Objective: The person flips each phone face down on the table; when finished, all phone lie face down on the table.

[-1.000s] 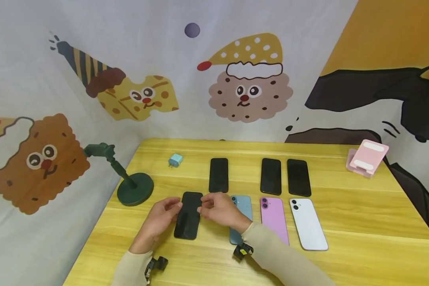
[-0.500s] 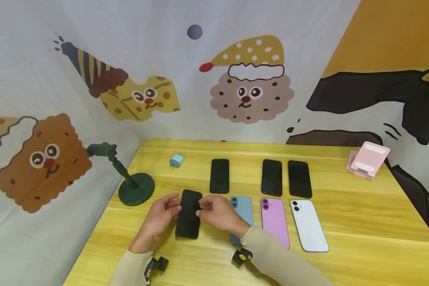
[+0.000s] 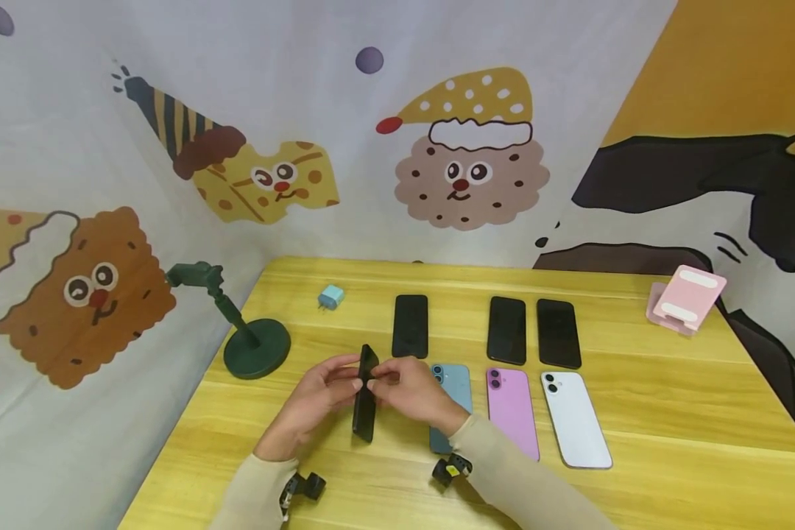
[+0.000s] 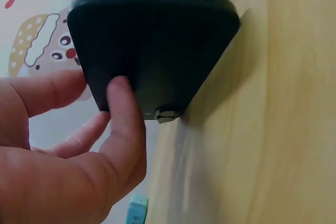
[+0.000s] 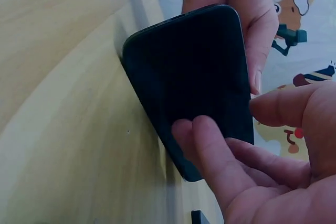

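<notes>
A dark smartphone [image 3: 364,419] stands tilted up on its long edge at the left-centre of the table. My left hand [image 3: 318,394] holds it from the left, with fingertips on its back and upper edge in the left wrist view; the camera bump [image 4: 167,116] shows at the far end. From the right, my right hand [image 3: 411,389] grips it too: fingers [image 5: 210,140] lie against the black screen while the thumb is at the upper edge. A blue phone [image 3: 457,383], lying back up, is partly hidden under the right hand and wrist.
Pink [image 3: 510,412] and white [image 3: 576,419] phones lie back up on the right. Behind them are three black phones [image 3: 411,326]. A blue charger plug [image 3: 331,297] and green stand [image 3: 257,352] are left; a pink stand [image 3: 692,298] is far right.
The dark smartphone lay screen up between both hands; it has turned up onto its long edge. The left hand has moved right with it, and the hands are closer together.
</notes>
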`<state>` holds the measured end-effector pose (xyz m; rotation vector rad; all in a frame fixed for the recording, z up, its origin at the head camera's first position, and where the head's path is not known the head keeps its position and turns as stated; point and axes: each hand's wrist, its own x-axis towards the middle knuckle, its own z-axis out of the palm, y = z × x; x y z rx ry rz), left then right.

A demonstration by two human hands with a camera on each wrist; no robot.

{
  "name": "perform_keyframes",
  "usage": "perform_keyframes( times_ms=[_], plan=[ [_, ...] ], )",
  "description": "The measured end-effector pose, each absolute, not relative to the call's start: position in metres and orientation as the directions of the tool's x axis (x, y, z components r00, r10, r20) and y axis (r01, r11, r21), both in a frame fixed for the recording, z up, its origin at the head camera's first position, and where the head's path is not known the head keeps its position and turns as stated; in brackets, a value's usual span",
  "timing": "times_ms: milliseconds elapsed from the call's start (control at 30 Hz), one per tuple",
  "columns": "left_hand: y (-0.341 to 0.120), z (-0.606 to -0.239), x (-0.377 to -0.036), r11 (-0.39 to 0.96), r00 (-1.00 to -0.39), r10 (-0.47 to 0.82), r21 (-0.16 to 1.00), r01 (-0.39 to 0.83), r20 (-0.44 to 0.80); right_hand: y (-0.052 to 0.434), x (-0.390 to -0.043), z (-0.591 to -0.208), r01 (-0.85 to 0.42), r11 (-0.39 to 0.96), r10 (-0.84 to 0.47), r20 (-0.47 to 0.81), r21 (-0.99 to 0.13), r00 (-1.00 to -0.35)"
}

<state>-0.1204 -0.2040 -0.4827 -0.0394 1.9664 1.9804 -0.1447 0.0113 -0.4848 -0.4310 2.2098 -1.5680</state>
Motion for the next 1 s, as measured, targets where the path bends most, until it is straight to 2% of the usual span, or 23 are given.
perform_keyframes(
  times_ms=[167, 300, 700, 900, 1000],
  plan=[
    [-0.197, -0.486, -0.123, -0.006, -0.918, 0.282, 0.956, -0.294, -0.280, 0.017, -0.146, -0.484, 0.137, 0.173, -0.482, -0.205, -0.975, -0.852],
    [-0.191, -0.489, -0.124, 0.001, -0.913, 0.287, 0.954, -0.301, -0.289, 0.022, -0.146, -0.487, 0.204, 0.106, -0.481, -0.230, -0.973, -0.846],
    [-0.175, -0.496, -0.123, 0.124, -0.926, 0.279, 0.965, -0.229, -0.256, 0.031, -0.147, -0.491, 0.245, 0.091, -0.417, -0.260, -0.965, -0.871],
    [-0.175, -0.495, -0.121, 0.127, -0.930, 0.267, 0.965, -0.228, -0.254, 0.031, -0.146, -0.485, 0.241, 0.096, -0.399, -0.260, -0.966, -0.880],
    [-0.178, -0.496, -0.121, 0.086, -0.934, 0.229, 0.962, -0.260, -0.273, 0.031, -0.145, -0.482, 0.241, 0.102, -0.390, -0.262, -0.965, -0.883]
  ],
)
